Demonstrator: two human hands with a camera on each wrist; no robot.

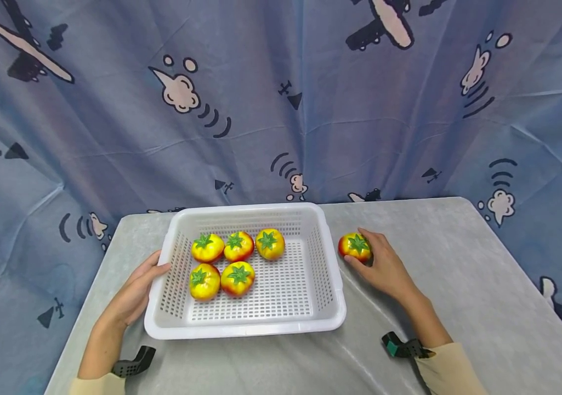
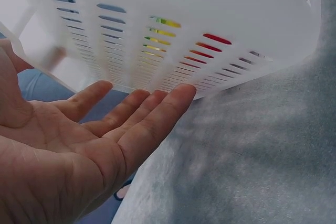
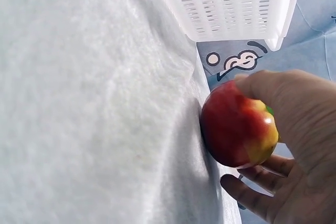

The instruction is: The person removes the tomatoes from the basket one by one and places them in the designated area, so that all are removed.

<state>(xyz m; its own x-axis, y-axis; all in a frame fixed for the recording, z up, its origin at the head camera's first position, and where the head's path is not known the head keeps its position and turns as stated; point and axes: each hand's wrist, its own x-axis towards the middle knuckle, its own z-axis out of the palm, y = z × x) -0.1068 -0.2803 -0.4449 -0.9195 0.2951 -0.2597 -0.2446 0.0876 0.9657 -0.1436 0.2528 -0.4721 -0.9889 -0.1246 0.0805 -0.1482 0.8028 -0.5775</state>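
Note:
A white plastic basket (image 1: 290,323) with slotted walls stands on the table, and several red-and-yellow tomatoes (image 1: 238,278) with green leafy tops lie in its left and middle part. At the basket's left side, my left hand (image 1: 135,288) holds the rim, thumb over the edge. The left wrist view shows its fingers (image 2: 152,129) stretched along the outside of the slotted wall. To the right of the basket, another tomato (image 1: 355,247) sits on the table. My right hand (image 1: 384,266) grips this one from its right side, with the thumb (image 3: 257,85) against its skin.
A grey cloth-covered table (image 1: 468,285) extends beyond the right hand. Behind it hangs a blue curtain (image 1: 261,99) printed with planes and clouds. Each wrist wears a black band-mounted device, such as the one on the left wrist (image 1: 135,362).

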